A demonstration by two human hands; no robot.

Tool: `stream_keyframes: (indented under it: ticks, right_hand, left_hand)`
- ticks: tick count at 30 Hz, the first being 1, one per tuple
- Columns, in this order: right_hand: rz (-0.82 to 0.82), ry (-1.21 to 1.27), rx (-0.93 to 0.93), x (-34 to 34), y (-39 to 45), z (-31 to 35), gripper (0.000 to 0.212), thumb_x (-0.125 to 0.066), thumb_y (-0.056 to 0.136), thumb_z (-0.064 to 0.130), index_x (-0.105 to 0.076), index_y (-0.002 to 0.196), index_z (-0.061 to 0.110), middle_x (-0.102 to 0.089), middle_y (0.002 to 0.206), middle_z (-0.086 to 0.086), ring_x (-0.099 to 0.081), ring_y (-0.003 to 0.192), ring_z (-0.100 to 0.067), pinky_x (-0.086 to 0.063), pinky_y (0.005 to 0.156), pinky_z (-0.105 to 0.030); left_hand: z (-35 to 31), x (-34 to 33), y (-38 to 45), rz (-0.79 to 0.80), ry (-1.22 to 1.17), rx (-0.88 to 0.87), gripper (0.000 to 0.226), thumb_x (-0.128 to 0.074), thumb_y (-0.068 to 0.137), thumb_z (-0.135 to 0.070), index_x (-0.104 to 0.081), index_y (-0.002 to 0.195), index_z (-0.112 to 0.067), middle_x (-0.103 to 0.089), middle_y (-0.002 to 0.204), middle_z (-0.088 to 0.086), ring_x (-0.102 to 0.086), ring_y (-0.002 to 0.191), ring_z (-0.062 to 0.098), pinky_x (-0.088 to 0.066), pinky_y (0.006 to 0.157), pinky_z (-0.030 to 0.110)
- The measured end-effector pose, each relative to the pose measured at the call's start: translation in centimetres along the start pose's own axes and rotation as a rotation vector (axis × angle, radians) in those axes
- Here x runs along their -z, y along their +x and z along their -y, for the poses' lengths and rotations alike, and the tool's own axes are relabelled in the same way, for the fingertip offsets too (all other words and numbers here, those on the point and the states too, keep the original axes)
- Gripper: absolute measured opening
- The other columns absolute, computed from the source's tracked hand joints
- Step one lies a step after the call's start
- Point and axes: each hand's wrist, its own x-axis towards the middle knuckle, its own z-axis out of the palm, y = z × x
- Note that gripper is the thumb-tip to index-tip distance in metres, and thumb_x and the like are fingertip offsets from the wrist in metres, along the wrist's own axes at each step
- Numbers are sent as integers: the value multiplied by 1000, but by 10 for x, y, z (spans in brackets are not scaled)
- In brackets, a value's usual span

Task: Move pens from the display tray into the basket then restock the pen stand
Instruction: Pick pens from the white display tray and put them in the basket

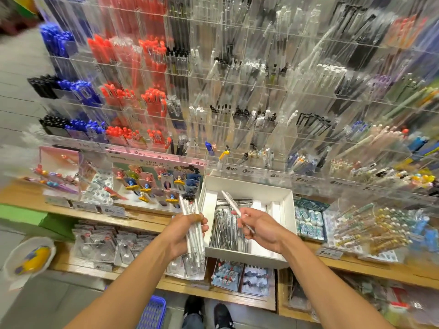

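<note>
- Blue basket [152, 313] sits at bottom centre.
- Left hand [187, 230] clenches a bundle of white pens [193, 236].
- Right hand [257, 227] pinches a single pen [231, 204] above the white display tray [291, 210].

Both bare forearms reach forward, hands raised side by side.
The left hand [187, 230] is closed in a fist-like grip, knuckles outward; the right hand [257, 227] pinches with thumb and fingertips, wrist bent inward.

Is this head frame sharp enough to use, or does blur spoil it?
Head view: edges smear with motion blur and wide-angle bending; the acrylic pen stand is streaky; the hands, left and right, and white tray stay fairly sharp; lighting even.
</note>
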Motion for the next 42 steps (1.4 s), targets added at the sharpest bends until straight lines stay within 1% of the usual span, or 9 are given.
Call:
stream_keyframes:
  ticks: [6,10,15,19,23,28,33,39,42]
  right_hand:
    - [240,-103,-48,-52,12,5,29,-49,97,7,-47,126,9,-64,87,-9,-52,58,-11,-43,51,-24]
    - [397,-169,-117,-97,20,-11,29,-36,104,26,-40,133,32,-59,71,-4,-45,59,-13,-36,54,-27]
    - [511,-410,-176,-187,16,-56,27,-45,99,1,-46,125,0,-57,80,-8,-49,59,-13,-44,47,-23]
    - [635,-539,-236,-259,4,-104,17,-40,97,-7,-49,99,7,-58,79,-5,-50,54,-10,-42,51,-23]
    - [719,-645,-254,-324,0,-162,29,-38,96,-6,-48,121,4,-59,82,-5,-46,58,-12,-38,53,-24]
    - [657,-630,-293,-392,-6,-246,18,-42,102,5,-55,113,11,-58,79,-4,-43,58,-12,-35,55,-25]
    - [568,-688,-309,-447,16,-325,23,-42,100,-1,-56,88,13,-53,79,-4,-47,61,-13,-45,60,-27]
    - [487,-833,-379,-463,102,-441,24,-49,91,-9,-58,88,13,-53,68,-1,-51,64,-15,-55,73,-39]
    - [472,-934,-353,-457,160,-516,29,-48,87,-13,-56,80,14,-49,67,-5,-48,61,-16,-55,63,-36]
  left_hand:
    - [19,35,-36,-72,-163,-78,16,-58,91,1,-57,107,5,-67,79,16,-64,71,25,-53,91,47]
    - [50,72,-76,-190,-314,-143,26,-63,86,6,-58,112,6,-71,80,19,-70,66,25,-60,59,36]
    - [111,130,-139,-386,-511,-207,46,-71,65,-2,-60,109,3,-69,69,14,-69,57,19,-57,51,28]
    - [167,183,-185,-587,-636,-279,43,-69,76,6,-55,116,1,-71,75,12,-70,61,19,-58,54,27]
    - [223,240,-224,-734,-754,-274,42,-64,86,7,-53,126,4,-71,84,13,-69,67,20,-59,59,31]
    - [284,306,-258,-775,-865,-248,17,-56,88,13,-67,96,3,-68,79,15,-67,61,19,-58,57,27]
    - [339,379,-252,-912,-940,-164,23,-63,84,12,-67,106,9,-71,97,21,-69,77,26,-58,80,38]
    - [419,463,-167,-983,-931,-55,22,-66,79,14,-69,92,-3,-76,79,8,-72,68,18,-54,75,33]
    - [469,509,-100,-1020,-955,-16,23,-64,81,14,-68,94,-4,-72,84,12,-67,73,25,-55,84,42]
